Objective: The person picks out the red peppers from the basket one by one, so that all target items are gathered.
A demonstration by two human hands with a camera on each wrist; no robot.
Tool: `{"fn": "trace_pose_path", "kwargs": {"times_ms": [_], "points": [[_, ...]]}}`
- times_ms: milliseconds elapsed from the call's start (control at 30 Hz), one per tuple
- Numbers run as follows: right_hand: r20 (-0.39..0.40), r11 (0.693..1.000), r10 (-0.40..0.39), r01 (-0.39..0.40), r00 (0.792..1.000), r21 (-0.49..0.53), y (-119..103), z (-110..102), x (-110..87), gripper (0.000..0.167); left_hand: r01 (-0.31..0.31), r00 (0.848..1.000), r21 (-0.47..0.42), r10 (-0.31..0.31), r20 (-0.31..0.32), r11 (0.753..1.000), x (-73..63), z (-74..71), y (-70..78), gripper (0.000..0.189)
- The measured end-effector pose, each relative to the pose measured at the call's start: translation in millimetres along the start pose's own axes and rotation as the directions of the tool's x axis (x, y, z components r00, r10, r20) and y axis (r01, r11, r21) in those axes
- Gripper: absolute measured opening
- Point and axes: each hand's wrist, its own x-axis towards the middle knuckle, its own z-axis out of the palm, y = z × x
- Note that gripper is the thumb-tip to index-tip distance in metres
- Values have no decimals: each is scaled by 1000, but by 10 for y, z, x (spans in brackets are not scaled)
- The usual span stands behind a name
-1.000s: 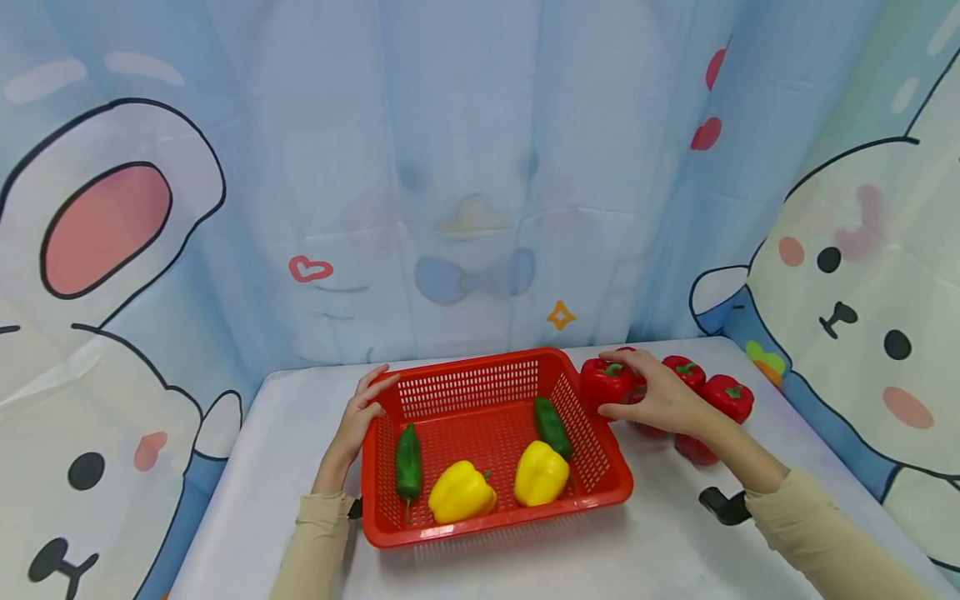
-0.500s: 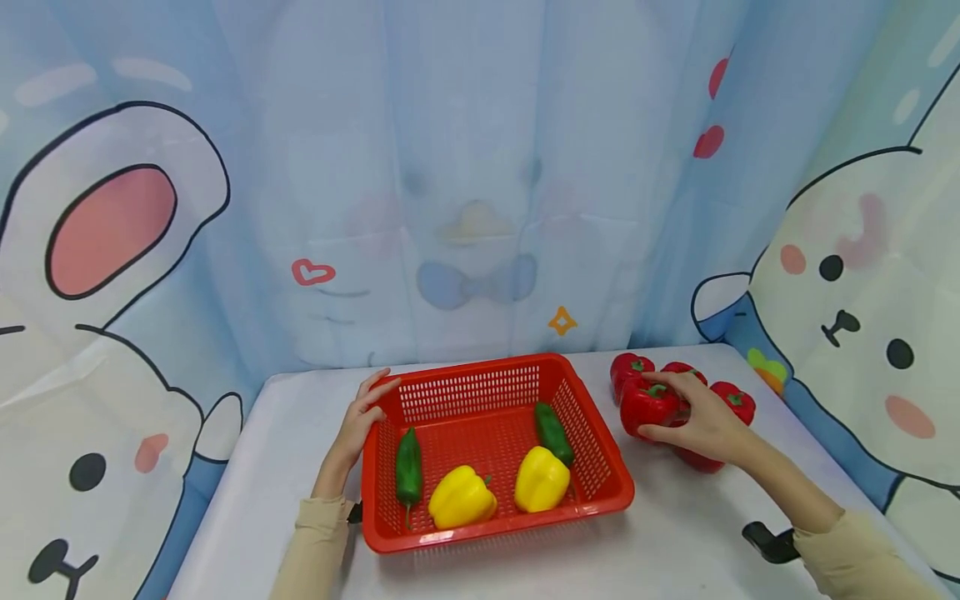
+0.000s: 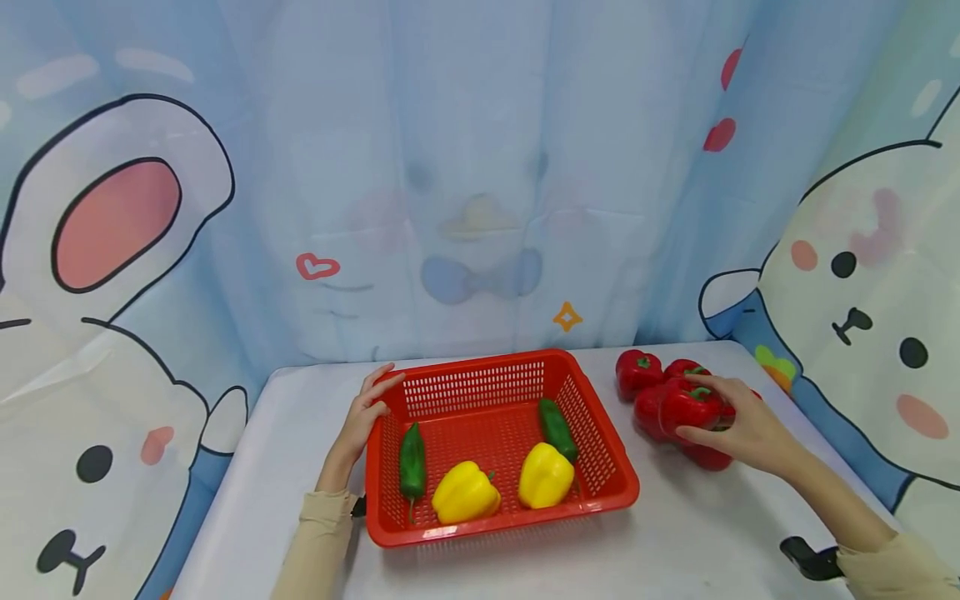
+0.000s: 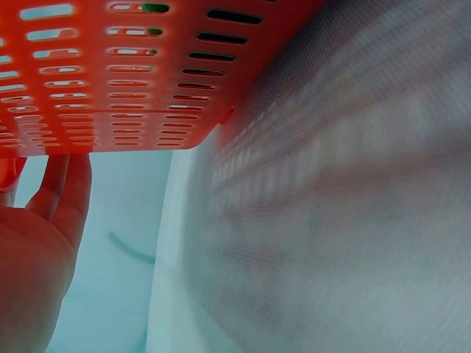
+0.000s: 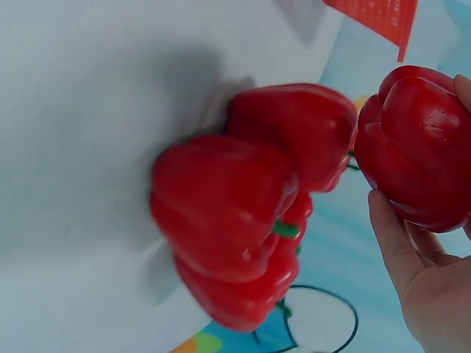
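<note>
At the left end of a red plastic basket [image 3: 480, 531], my left hand [image 3: 358, 429] grips the rim near the far corner. The left wrist view shows that hand's fingers [image 4: 72, 195] against the slotted basket wall [image 4: 125, 95]. My right hand [image 3: 753, 429] holds a red bell pepper [image 3: 686, 407] between thumb and fingers, over a cluster of other red bell peppers [image 3: 637, 371]. In the right wrist view the held bell pepper [image 5: 419, 147] is apart from the clustered peppers [image 5: 221, 198], its underside facing the camera.
Inside the basket lie two yellow bell peppers [image 3: 466, 493] and two green chili peppers [image 3: 412, 462]. Everything stands on a white-covered table [image 3: 675, 533]. A blue cartoon curtain [image 3: 480, 167] hangs right behind the table's far edge.
My right hand has carried the red bell pepper rightward, from beside the basket's right rim to over the pepper cluster. My left hand has stayed on the basket rim.
</note>
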Motion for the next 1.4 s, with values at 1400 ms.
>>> {"fn": "trace_pose_path", "kwargs": {"times_ms": [1400], "points": [[-64, 942, 320, -325, 945, -82, 982, -297, -688, 98, 42, 999, -31, -42, -2, 999, 5, 4, 9, 53]]}}
